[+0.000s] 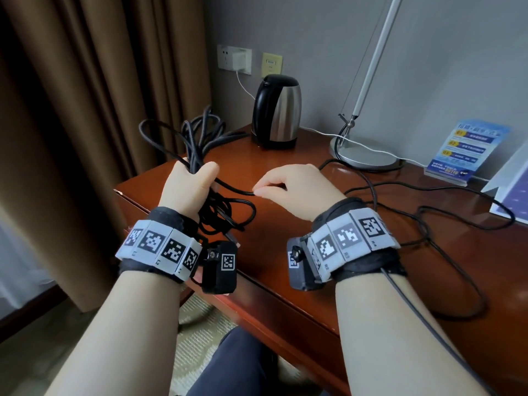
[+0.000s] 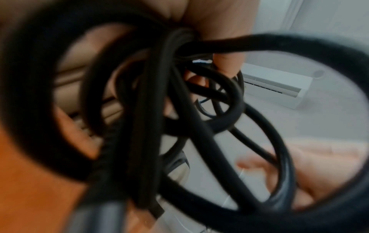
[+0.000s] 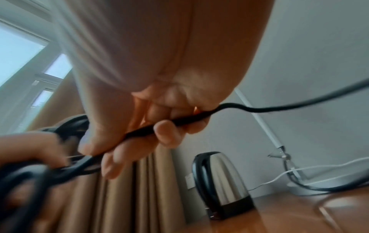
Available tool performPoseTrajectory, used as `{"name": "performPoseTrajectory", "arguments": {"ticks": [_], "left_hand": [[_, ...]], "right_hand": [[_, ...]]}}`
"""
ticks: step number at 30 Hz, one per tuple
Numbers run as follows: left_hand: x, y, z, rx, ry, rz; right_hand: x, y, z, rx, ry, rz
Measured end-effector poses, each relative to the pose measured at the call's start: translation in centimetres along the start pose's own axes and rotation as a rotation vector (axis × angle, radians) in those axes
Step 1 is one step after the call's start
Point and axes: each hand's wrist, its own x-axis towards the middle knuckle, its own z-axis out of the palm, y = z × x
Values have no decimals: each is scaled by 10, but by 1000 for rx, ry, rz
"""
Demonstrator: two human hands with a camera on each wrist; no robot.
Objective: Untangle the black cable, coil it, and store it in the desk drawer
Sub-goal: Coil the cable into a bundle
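Observation:
My left hand (image 1: 194, 178) grips a bundle of black cable (image 1: 200, 144) loops above the desk's left corner; loops stick up above the fist and hang below it. In the left wrist view the cable loops (image 2: 151, 110) fill the picture, blurred. My right hand (image 1: 288, 187) holds one strand of the same cable (image 3: 179, 124) between thumb and curled fingers, just right of the left hand. From the right hand the loose cable (image 1: 457, 224) trails in wide curves over the desk top (image 1: 285, 252). No drawer shows in any view.
A black and steel kettle (image 1: 277, 112) stands at the back of the desk. A silver lamp base (image 1: 363, 155) with a white wire sits to its right, and a blue leaflet stand (image 1: 468, 152) at far right. Brown curtains (image 1: 100, 110) hang left of the desk.

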Motion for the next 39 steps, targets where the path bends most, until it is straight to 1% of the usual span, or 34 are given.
{"name": "performPoseTrajectory", "arguments": {"ticks": [3, 5, 7, 9, 11, 13, 15, 17, 19, 21, 24, 27, 29, 32, 34, 37, 39], "left_hand": [[6, -3, -8, -168, 126, -15], [8, -4, -10, -246, 201, 5], [7, -5, -8, -292, 245, 24], [8, -7, -3, -350, 259, 31], [11, -9, 2, -402, 249, 42], [13, -10, 5, -445, 241, 30], [17, -10, 5, -516, 224, 13], [22, -8, 4, -612, 189, -9], [28, -4, 3, -759, 115, -14], [33, 2, -1, -886, 22, -45], [35, 12, -8, -972, -97, -57], [36, 22, -13, -983, -148, -46], [36, 27, -13, -971, -179, -27], [35, 32, -12, -935, -261, -1], [33, 36, -10, -917, -303, 12], [32, 44, -6, -887, -349, 52], [35, 49, -3, -852, -319, 111]], "right_hand": [[-1, 11, -5, -110, 24, 132], [2, 14, -6, -126, 95, 166], [5, 10, -4, -91, 190, 113], [8, 5, -1, 3, 244, 41], [11, 2, 3, 55, 227, 2], [13, 3, 7, 24, 181, -14], [13, 6, 10, -14, 124, -26], [11, 10, 12, 24, 41, -30], [9, 17, 12, 84, -45, -11], [7, 26, 7, 90, -91, 39], [6, 40, -2, 83, -65, 96], [6, 52, -6, 239, 3, 127], [9, 56, -6, 323, -4, 160], [13, 60, -11, 320, -119, 248], [13, 59, -17, 234, -227, 305], [10, 57, -23, -7, -464, 323], [10, 59, -22, 6, -612, 360]]}}
